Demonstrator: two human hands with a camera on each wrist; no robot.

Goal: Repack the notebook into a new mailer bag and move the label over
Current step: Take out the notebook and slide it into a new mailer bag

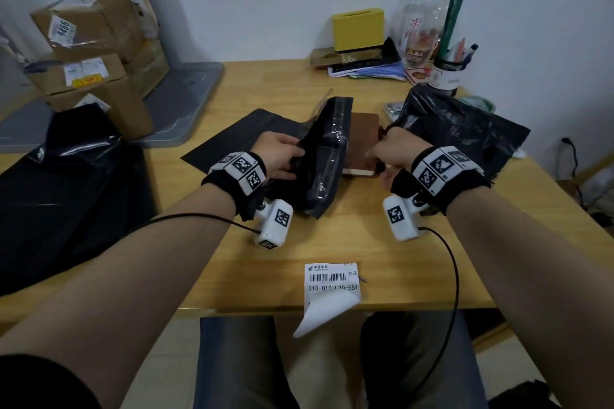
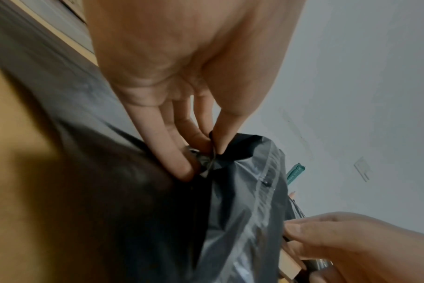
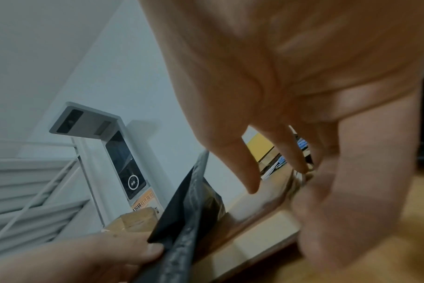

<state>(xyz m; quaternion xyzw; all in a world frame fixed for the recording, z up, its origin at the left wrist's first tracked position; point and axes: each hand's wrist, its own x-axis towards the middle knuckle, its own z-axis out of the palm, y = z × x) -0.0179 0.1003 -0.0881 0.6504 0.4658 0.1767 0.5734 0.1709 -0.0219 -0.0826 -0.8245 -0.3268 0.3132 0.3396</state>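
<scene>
My left hand (image 1: 284, 156) pinches the edge of a glossy black mailer bag (image 1: 324, 159) and holds its mouth up off the table; the pinch (image 2: 207, 151) on the bag (image 2: 242, 201) shows in the left wrist view. My right hand (image 1: 382, 159) grips the near right corner of a brown notebook (image 1: 362, 136), whose left part lies inside the bag's mouth. In the right wrist view the fingers (image 3: 252, 183) lie over the notebook's cover (image 3: 257, 204) beside the bag (image 3: 189, 201). A white barcode label (image 1: 332, 279) lies at the table's front edge, its lower part curling over it.
A flat black mailer (image 1: 232, 136) lies behind the held bag. A crumpled black bag (image 1: 461, 129) sits to the right, another large black bag (image 1: 66, 192) to the left. Cardboard boxes (image 1: 93, 53) stack at the far left; a yellow box (image 1: 358, 28) and pen holder (image 1: 447, 73) stand at the back.
</scene>
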